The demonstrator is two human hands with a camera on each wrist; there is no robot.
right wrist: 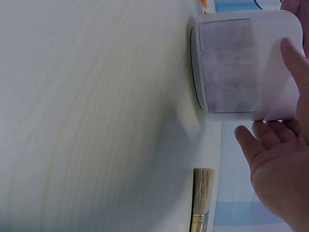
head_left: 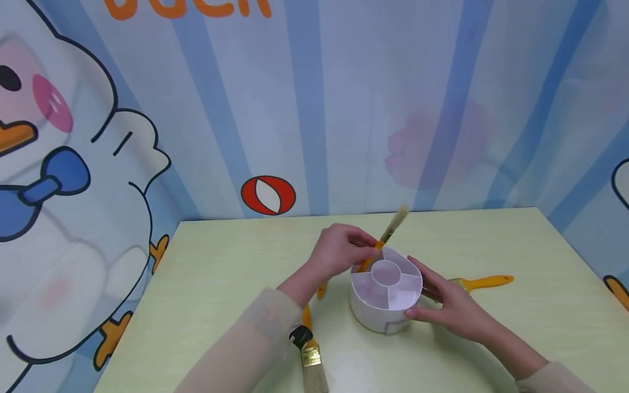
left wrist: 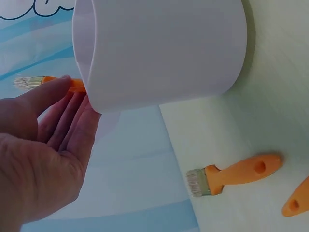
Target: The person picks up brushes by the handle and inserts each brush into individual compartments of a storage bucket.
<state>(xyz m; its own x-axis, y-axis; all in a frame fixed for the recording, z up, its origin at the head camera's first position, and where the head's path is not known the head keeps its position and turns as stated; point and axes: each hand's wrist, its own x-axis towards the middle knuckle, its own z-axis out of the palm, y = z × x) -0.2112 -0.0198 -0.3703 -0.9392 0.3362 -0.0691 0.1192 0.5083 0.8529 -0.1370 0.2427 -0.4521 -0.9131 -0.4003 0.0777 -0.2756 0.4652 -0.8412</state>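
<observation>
A white round organizer (head_left: 378,315) with several compartments around a central cup stands upright on the table. My left hand (head_left: 339,250) pinches a small paintbrush (head_left: 393,225) by its orange handle. The bristles point up and the handle's lower end is inside the organizer's back left compartment. In the left wrist view the fingertips holding the paintbrush (left wrist: 30,82) are right at the organizer's rim. From the right side, my right hand (head_left: 454,308) holds the organizer, thumb on the front wall and fingers around the back. The right wrist view shows a clear rectangular panel (right wrist: 229,67) on the organizer's wall.
Right of the organizer lies an orange-handled paintbrush (head_left: 488,281), partly behind my right hand. A wide paintbrush (head_left: 311,357) lies at the front, overlapped by my left sleeve. Another orange handle (head_left: 321,290) shows beneath my left wrist. A cartoon backdrop (head_left: 344,109) rises behind the table.
</observation>
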